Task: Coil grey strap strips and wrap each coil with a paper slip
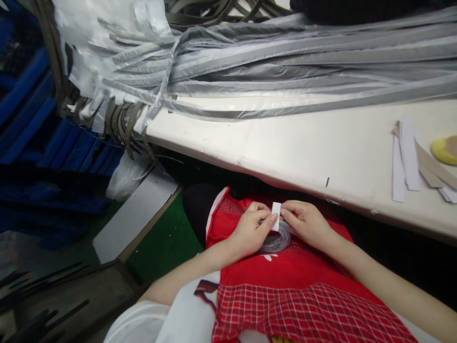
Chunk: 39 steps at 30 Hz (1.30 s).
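Over my lap, my left hand (253, 227) is closed, its thumb pressing a small white strip (276, 215) that stands upright between my two hands. Below the strip hangs a coil of clear, greyish plastic-wrapped band (280, 242), partly hidden behind my left fingers. My right hand (303, 221) pinches at the strip's right side, fingertips and thumb close together near the top of the coil. Whether those fingertips grip the strip itself or the coil cannot be made out. Both hands rest just above a red apron (264, 271) with a checked pocket.
A white table (271, 143) runs across in front of me, its edge just beyond my hands. Long plastic-wrapped grey strips (228, 71) lie along its back. White paper strips (409, 157) and a yellow round object (445, 150) sit at the right. Blue racks (28, 109) stand left.
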Available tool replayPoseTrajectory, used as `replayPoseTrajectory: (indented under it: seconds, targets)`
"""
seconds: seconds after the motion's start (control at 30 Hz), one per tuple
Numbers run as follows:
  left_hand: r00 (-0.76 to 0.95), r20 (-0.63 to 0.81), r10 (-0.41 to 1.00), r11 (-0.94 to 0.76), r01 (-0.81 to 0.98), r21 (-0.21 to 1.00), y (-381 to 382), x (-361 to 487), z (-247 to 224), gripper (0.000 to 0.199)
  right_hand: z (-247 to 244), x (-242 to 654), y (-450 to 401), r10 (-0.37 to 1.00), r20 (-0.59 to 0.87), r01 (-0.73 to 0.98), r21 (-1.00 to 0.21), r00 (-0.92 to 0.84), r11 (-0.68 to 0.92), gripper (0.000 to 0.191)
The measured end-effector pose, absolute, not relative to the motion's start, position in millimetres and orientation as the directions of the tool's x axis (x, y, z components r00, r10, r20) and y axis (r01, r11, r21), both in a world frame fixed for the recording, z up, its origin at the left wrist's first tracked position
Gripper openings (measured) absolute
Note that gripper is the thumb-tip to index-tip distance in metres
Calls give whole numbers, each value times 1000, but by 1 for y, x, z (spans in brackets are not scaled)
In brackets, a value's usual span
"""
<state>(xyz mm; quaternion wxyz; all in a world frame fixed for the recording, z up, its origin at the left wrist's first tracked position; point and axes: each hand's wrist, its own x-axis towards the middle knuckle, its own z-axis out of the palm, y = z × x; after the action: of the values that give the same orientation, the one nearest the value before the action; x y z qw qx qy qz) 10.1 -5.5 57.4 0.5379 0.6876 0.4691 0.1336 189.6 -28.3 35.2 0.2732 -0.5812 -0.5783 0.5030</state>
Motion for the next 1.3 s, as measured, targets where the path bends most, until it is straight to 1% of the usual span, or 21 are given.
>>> replayPoseTrajectory:
  seconds: [0.07,0.1,0.17,0.23,0.3,0.33,0.43,0.53,0.77,0.87,0.97,1.03,1.1,1.13,1.2,1.23,1.3]
  targets:
    - [533,-382,755,91,492,866,-3,12,56,36,39,193,-29,960,-211,443,-890,-185,-110,30]
    - [532,-400,746,113,491,864,-3,14,56,37,40,196,-28,956,-206,444,-891,-211,-94,30]
    - [499,-409,764,136,495,858,-3,17,58,34,45,203,-26,934,-216,413,-907,-286,-84,32]
    - [450,-395,801,146,493,857,-5,21,61,27,53,210,-25,907,-227,359,-929,-354,-93,34]
    - [406,-374,834,151,484,862,-9,24,64,19,60,215,-24,894,-250,338,-934,-373,-120,31]
    - [393,-366,844,153,478,865,-10,26,65,18,63,216,-24,892,-268,343,-929,-365,-139,29]
    - [395,-380,836,175,464,868,-13,28,68,26,66,217,-24,885,-342,365,-905,-316,-220,28]
    - [423,-403,812,171,488,856,-13,27,70,29,64,216,-23,863,-398,330,-897,-309,-295,29]
    - [429,-416,802,164,510,844,-14,26,74,27,60,217,-19,801,-501,319,-857,-329,-405,20]
    - [458,-403,792,135,512,848,-15,25,74,26,58,216,-20,787,-503,323,-857,-357,-401,19]
    - [475,-387,790,87,539,838,-13,23,72,30,59,214,-22,842,-431,428,-861,-325,-276,15]
    - [489,-444,751,118,562,819,-9,20,70,28,63,213,-25,889,-327,515,-848,-321,-126,14]
    - [521,-566,638,286,523,803,-2,16,68,28,67,214,-30,896,-205,557,-828,-394,55,14]
    - [548,-615,567,404,466,787,2,14,66,32,68,215,-33,884,-152,562,-815,-441,141,16]
    - [604,-643,471,621,290,728,10,11,64,42,67,218,-39,866,-62,569,-776,-497,272,28]
    - [615,-637,465,693,196,694,13,10,62,47,66,219,-42,865,-27,579,-754,-500,311,33]
    - [599,-632,491,752,74,655,18,10,61,50,62,219,-47,877,24,604,-716,-481,351,41]
